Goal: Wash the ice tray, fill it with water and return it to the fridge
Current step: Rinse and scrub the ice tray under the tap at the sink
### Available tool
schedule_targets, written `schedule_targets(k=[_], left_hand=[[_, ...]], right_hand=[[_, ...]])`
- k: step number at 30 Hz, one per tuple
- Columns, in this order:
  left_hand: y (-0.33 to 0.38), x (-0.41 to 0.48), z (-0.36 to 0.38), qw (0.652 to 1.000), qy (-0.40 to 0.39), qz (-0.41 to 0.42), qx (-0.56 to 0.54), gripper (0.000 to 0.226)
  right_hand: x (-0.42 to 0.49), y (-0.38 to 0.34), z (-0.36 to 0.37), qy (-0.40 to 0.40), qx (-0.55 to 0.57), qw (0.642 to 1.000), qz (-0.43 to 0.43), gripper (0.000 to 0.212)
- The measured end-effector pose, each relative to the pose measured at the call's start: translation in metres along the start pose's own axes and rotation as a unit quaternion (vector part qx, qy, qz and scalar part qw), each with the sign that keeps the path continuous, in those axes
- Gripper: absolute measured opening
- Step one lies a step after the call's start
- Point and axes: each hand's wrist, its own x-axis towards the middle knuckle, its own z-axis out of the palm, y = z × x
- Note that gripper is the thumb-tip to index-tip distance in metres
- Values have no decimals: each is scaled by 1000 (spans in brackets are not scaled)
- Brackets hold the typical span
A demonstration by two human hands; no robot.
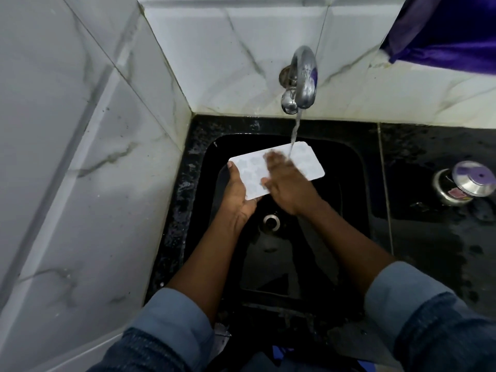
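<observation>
A white ice tray [306, 163] with shaped hollows is held flat over the black sink [349, 189], under the running chrome tap [302, 79]. The water stream lands on the tray's far right part. My left hand [237, 193] grips the tray's near left end from below, thumb on the edge. Laid on top of the tray's middle is my right hand [281, 181], fingers straight and blurred with motion.
White marble-look tiles form the left wall and the back wall. A steel pot with a lid [464, 185] sits on the wet black counter [429, 237] at the right. A purple cloth [451, 30] hangs at the top right. The sink drain [271, 220] lies below the hands.
</observation>
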Motion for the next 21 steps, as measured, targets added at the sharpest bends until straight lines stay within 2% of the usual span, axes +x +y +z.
schedule_targets(k=[1, 3, 4, 5, 8, 10, 13, 15, 16, 17, 18, 20, 21], left_hand=[[1, -1, -2, 1000, -3, -3, -1, 82], [1, -5, -4, 1000, 2, -6, -5, 81], [0, -8, -3, 1000, 1, -9, -6, 81], [-1, -9, -1, 1000, -1, -12, -8, 80], [-7, -13, 1, 1000, 0, -19, -9, 78], [-7, -16, -2, 1000, 0, -23, -15, 79], [-5, -23, -13, 1000, 17, -5, -21, 78], [-3, -28, -19, 1000, 20, 11, -16, 71], [-2, -31, -21, 1000, 19, 17, -17, 69], [-1, -34, -22, 999, 19, 21, -21, 69], [-1, -37, -22, 999, 21, 26, -23, 68], [-1, -41, -22, 999, 26, 31, -24, 67], [-1, -43, -23, 999, 27, 34, -29, 67]], right_hand=[[1, 17, -5, 17, -6, 998, 52, 81], [-1, 40, -11, 0, -14, 987, 160, 82], [-2, 38, -11, -15, -4, 984, 175, 80], [-2, 28, -9, -21, 14, 989, 149, 79], [-20, 0, -1, -37, -7, 998, -58, 77], [-24, 17, -7, -43, -33, 994, -97, 72], [-14, 54, -32, -14, -26, 999, 38, 67], [-1, 61, -53, 49, 51, 993, 91, 61], [8, 58, -65, 100, 126, 980, 119, 53], [19, 52, -80, 151, 226, 949, 161, 42], [30, 43, -95, 193, 341, 900, 193, 32], [52, 26, -124, 210, 513, 802, 222, 23], [63, 19, -133, 192, 545, 784, 228, 22]])
